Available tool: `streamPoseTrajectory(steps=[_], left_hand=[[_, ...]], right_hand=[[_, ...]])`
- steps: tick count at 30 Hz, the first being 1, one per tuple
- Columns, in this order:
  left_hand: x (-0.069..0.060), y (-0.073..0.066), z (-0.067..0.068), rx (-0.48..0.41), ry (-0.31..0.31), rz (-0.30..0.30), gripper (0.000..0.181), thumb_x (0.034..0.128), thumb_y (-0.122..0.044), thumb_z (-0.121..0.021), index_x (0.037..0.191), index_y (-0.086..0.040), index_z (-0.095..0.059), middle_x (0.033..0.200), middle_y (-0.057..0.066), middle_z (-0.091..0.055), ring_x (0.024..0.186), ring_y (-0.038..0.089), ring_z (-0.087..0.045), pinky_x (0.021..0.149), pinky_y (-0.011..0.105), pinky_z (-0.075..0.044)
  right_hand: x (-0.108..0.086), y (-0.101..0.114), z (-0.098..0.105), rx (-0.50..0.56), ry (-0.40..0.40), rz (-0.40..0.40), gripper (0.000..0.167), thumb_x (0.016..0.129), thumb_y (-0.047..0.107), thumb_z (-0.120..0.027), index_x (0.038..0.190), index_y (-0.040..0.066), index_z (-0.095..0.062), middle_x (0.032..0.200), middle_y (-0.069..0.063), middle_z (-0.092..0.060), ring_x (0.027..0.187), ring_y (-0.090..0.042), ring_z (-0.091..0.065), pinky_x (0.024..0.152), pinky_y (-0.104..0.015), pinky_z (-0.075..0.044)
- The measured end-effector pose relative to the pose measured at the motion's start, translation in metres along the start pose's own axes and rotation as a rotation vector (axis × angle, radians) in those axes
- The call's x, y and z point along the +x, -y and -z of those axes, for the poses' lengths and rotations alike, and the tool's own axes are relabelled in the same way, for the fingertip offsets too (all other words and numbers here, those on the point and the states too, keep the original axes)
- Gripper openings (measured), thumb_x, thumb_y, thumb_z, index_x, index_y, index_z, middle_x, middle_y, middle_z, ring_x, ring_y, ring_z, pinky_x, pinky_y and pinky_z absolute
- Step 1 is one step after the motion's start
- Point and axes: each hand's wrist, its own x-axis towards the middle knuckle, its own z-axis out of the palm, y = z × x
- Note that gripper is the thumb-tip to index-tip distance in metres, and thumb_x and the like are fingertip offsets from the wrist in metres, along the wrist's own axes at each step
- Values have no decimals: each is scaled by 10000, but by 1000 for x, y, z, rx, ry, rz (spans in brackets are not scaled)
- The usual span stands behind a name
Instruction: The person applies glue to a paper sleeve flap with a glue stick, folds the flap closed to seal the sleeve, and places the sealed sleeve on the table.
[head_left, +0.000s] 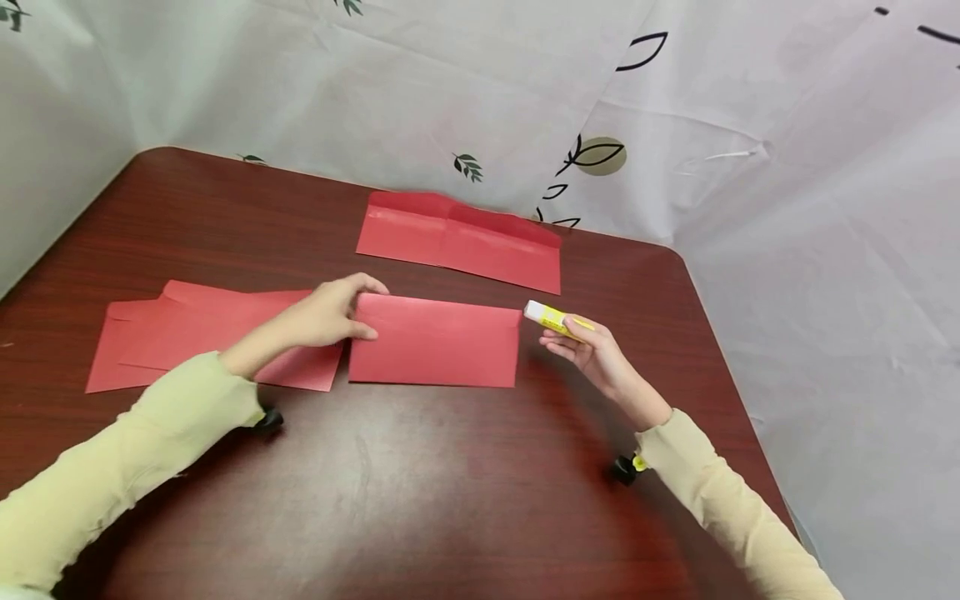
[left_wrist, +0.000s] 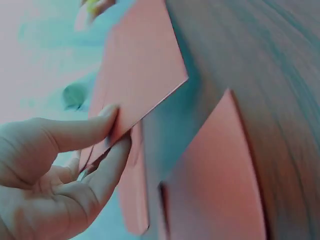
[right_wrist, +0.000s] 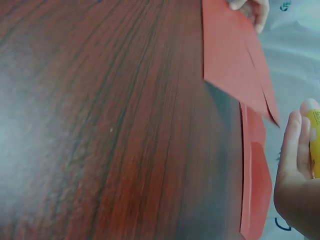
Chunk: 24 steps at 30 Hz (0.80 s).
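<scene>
- Well, far L: the loose envelope pile [head_left: 195, 321] lies under your L forearm; a low sleeve [head_left: 183, 404] could drag the top ones, I'd guess.
- Your L hand [head_left: 326, 315] pinches the held envelope [head_left: 435, 342] by its L end, thumb on top, fingers beneath. It's raised off the table [head_left: 420, 483], so a slack pinch could let it twist or drop.
- Its R end is unsupported; pushing there would prob. bend it.
- Your R hand [head_left: 592, 354] grips the glue stick [head_left: 553, 318], white end near that envelope's R far corner, apart in the R wrist view. A bump could crease paper. Can't tell if it's capped.
- Room, L to R: narrow gap beside the pile; lots of bare wood in front; back envelope [head_left: 465, 242] blocks behind, nr the far edge & curtain [head_left: 825, 292]; bare wood R of the stick, out to the R edge.
</scene>
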Motion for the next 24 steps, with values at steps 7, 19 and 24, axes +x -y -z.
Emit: streamPoseTrajectory(steps=[7,19,24], left_hand=[[-50,22,59,-44,-113,78,553,881,-109,-689,1381,-88,-454,1258,181,-576,1006,219,-671,730,164,-496],[-115,114,122,-221,-161,274,504,972,-85,-538,1346,-343,-320,897,-256,-592,747,-17,-611,634,175,-517],[-129,143,129,-205,-118,297,494,987,-82,-507,1365,-336,-315,896,-264,-585,746,-3,-614,634,182,-516]], right_hand=[[-8,-1,7,5,-8,-13,223,1017,132,-451,1008,128,-674,948,-42,-738,897,-169,-723,870,-265,-552],[-15,-4,17,10,-18,-26,219,1016,132,-452,1018,118,-670,945,-46,-740,911,-167,-723,879,-256,-546],[-17,-3,21,32,-5,-5,228,1015,124,-452,1017,107,-679,950,-53,-742,910,-176,-725,875,-259,-547]])
